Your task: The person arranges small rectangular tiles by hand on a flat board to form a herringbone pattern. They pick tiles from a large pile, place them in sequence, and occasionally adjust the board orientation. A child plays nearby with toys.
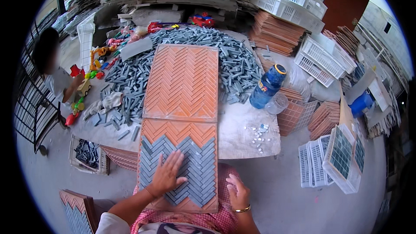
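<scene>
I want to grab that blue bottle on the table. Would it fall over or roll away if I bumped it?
The blue bottle is tall and narrow and already leans, so a bump would probably tip it. Its round body would likely roll across the table. It looks like plastic, so it probably wouldn't break; I can't tell how full it is.

A blue bottle (pixel 268 86) with a yellow-ringed cap and a red-and-white label (pixel 261 87) lies tilted on the table, right of centre.
</scene>
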The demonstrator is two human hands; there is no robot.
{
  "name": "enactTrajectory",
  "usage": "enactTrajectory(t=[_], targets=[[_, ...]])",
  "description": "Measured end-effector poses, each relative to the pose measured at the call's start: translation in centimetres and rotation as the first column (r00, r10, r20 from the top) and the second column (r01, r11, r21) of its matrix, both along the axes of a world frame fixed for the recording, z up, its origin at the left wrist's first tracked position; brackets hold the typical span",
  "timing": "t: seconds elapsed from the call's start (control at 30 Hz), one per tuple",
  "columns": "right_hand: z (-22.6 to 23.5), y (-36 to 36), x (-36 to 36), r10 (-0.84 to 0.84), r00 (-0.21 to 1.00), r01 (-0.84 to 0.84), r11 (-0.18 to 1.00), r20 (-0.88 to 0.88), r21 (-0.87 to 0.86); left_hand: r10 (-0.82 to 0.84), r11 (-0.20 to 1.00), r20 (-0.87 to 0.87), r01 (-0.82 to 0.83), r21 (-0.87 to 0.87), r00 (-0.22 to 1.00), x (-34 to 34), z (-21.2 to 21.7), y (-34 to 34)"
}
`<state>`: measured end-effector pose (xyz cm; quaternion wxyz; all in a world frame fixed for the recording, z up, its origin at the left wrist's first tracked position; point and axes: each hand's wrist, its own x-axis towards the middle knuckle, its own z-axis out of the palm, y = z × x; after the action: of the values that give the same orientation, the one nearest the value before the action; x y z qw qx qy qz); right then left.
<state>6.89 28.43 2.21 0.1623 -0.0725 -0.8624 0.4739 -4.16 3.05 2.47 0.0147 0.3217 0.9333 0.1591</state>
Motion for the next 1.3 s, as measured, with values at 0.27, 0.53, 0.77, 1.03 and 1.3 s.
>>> enactTrajectory(t=[0.27, 0.53, 0.77, 1.03, 1.3], targets=[[2.2, -0.7, -2.1, 0.070, 0.998, -0.070, 0.996, -0.006, 0.049, 0.051, 0.997, -0.034, -0.053, -0.059, 0.998, 1.1, -1.5, 0.2], [1.5, -1.5, -2.6, 0.102, 0.993, -0.097, 0.993, -0.057, 0.071, 0.213, 0.976, -0.021, -0.212, 0.040, 0.977, 2.4, -1.8, -0.1], [3.9, -2.7, -1.9, 0.172, 0.985, -0.172, 0.982, 0.013, 0.076, 0.251, 0.968, 0.010, -0.251, -0.029, 0.968, 4.1, -1.1, -2.4], [3.5, -3.9, -2.2, 0.269, 0.963, -0.264, 0.957, -0.027, 0.123, 0.190, 0.981, 0.019, -0.188, -0.056, 0.982, 5.5, -0.7, -2.6], [1.8, -3.7, -0.8, 0.286, 0.949, -0.302, 0.945, 0.135, 0.122, 0.133, 0.991, 0.060, -0.133, -0.014, 0.989, 6.7, -2.0, -3.4]])
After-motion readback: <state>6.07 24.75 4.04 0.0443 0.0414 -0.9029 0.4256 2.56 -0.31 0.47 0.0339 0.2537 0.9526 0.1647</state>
